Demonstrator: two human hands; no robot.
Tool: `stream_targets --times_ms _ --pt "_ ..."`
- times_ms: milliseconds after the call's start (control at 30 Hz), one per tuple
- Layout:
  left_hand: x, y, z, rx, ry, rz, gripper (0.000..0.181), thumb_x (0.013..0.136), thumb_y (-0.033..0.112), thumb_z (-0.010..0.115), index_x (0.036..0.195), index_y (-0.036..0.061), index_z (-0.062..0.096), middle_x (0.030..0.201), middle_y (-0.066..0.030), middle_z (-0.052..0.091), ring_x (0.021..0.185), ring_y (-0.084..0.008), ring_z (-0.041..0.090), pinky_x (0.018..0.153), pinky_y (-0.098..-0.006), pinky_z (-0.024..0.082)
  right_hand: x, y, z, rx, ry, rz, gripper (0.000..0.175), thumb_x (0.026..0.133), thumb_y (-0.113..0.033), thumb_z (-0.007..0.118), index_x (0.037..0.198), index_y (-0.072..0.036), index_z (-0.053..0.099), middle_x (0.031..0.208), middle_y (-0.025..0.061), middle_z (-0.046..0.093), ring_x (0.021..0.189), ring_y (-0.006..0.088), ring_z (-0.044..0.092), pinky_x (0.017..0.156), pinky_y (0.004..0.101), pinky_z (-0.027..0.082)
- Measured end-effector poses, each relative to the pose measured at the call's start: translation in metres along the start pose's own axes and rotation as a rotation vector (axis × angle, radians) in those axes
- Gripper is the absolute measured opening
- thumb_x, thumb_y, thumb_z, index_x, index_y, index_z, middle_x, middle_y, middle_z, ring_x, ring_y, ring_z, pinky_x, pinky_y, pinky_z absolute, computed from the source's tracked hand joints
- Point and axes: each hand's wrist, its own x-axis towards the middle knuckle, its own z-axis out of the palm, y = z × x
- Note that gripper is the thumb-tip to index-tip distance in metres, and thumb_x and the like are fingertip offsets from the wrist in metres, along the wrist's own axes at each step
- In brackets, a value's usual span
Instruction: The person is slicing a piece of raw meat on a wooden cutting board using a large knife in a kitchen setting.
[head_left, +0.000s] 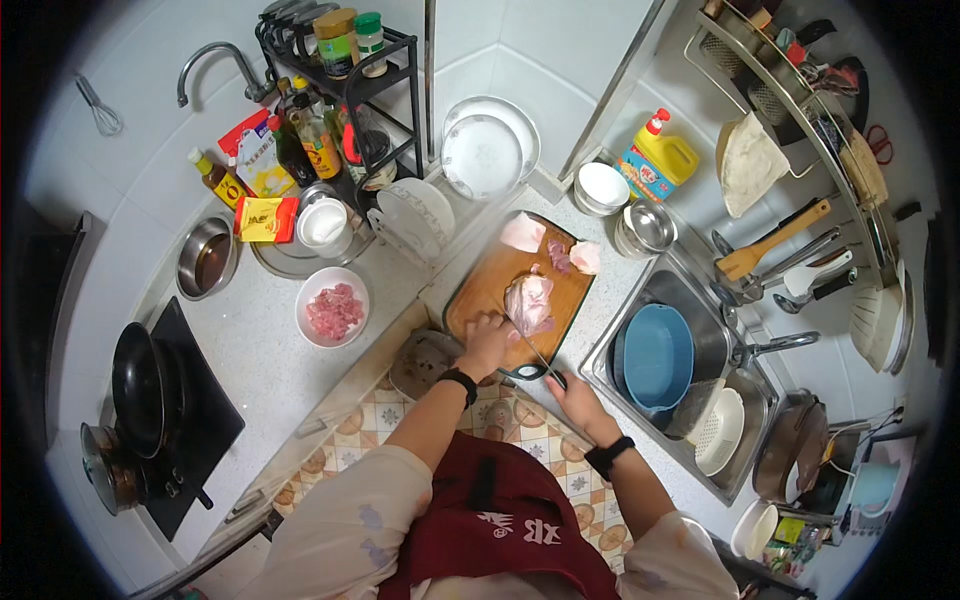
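Note:
A raw chunk of meat (529, 300) with pale fat or skin lies on a wooden cutting board (480, 277) at the corner of the counter. My right hand (581, 405) grips the handle of a kitchen knife (534, 346), whose blade slants up and left to the near side of the chunk. My left hand (486, 343) is over the board's left edge, fingertips beside the blade and the meat; whether they pinch anything is hidden. Two pale slabs of fat or skin (523, 232) and a small dark red meat piece (559, 256) rest at the board's far end.
On the left counter stands a white bowl of chopped meat (334, 309), near a steel bowl (207, 257) and a black frying pan (140, 390). A sink (600, 360) at right holds a blue basin (658, 356) and a white colander (720, 431). Below the board's left side is a bin (424, 363).

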Motion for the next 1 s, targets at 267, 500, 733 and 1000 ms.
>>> stream_targets --times_ms 267,500,733,1000 --pt "-0.007 -0.01 -0.01 -0.018 -0.013 0.088 0.023 0.078 0.023 0.047 0.098 0.0121 0.052 0.1 -0.0056 0.044 0.096 -0.024 0.038 0.08 -0.0384 0.027 0.019 0.001 -0.001 0.14 0.055 0.03 0.044 0.081 -0.04 0.042 0.095 0.001 0.05 0.081 0.0273 0.054 0.081 0.0387 0.052 0.07 0.0379 0.042" --pt "-0.012 -0.016 -0.017 -0.112 -0.003 0.143 0.02 0.075 0.014 0.051 0.094 0.0082 0.051 0.104 -0.0051 0.043 0.097 -0.0255 0.037 0.083 -0.0351 0.029 -0.014 0.007 -0.016 0.311 0.071 0.089 0.042 0.081 -0.038 0.045 0.091 0.003 0.052 0.077 0.0247 0.055 0.075 0.0357 0.054 0.066 0.035 0.042" --pt "-0.009 -0.016 -0.02 -0.191 -0.014 0.177 0.017 0.073 0.009 0.053 0.091 0.0058 0.051 0.099 -0.0072 0.047 0.092 -0.0271 0.04 0.08 -0.0334 0.034 -0.024 -0.008 0.002 0.253 0.016 0.107 0.042 0.081 -0.038 0.045 0.085 0.003 0.052 0.071 0.026 0.054 0.072 0.0383 0.054 0.064 0.0369 0.042" --pt "-0.008 -0.016 -0.02 -0.087 0.04 0.239 0.021 0.072 0.008 0.053 0.093 0.0037 0.051 0.093 -0.0104 0.048 0.089 -0.0279 0.041 0.081 -0.0337 0.035 -0.018 -0.001 0.013 0.2 0.005 0.083 0.043 0.08 -0.04 0.045 0.086 0.002 0.052 0.075 0.0272 0.054 0.076 0.0402 0.053 0.067 0.0393 0.042"
